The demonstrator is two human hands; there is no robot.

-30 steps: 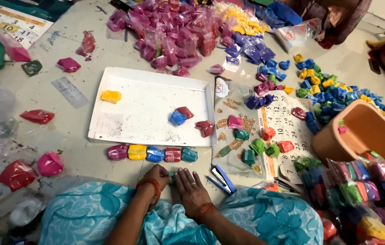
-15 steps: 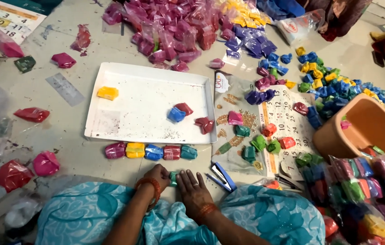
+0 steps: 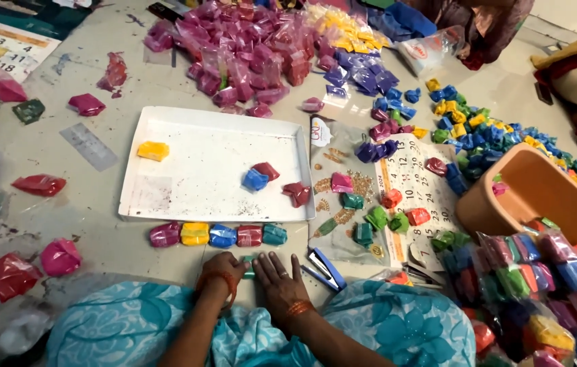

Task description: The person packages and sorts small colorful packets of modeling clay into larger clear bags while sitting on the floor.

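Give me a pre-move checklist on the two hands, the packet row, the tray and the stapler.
1. Left hand down on the floor by a small green packet: ok.
2. Right hand flat, fingers spread, holding nothing: ok.
3. Whether the left grip closes on the green packet: cannot tell, mostly hidden.
4. Row of five packets lined up side by side below the white tray: ok.
5. Tray holds only a yellow, a blue and two red packets; most of it bare: ok.
6. Blue stapler lying just right of the right hand, not touched: ok.
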